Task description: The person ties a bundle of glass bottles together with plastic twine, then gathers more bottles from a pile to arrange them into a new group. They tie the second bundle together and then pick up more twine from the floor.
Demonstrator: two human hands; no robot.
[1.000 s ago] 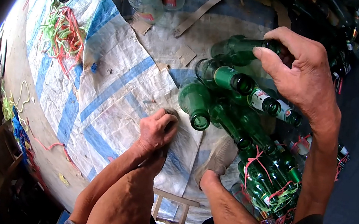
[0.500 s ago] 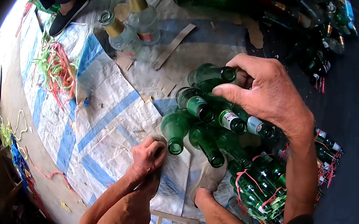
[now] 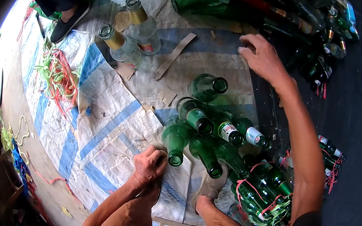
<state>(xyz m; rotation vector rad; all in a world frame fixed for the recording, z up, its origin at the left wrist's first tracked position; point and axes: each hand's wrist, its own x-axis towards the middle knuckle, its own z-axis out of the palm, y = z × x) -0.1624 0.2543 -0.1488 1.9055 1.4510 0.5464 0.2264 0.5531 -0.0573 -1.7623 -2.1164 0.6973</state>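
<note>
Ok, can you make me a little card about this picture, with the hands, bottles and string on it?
Right hand: open in the air, no bottle in it
Left hand: curled; can't tell if it holds anything
Green bottles: standing close together
Clear bottles: two, with gold necks, apart from the green ones
Tied bottles: bundled with pink string
Loose string: red and green tangle
Sheet: white with blue stripes
Someone else: dark shoe, top left

Text: none legible | green bottles point(image 3: 217, 120): neck labels point(image 3: 253, 135), unreadable | clear bottle point(image 3: 143, 29): red label point(image 3: 147, 48), unreadable
</note>
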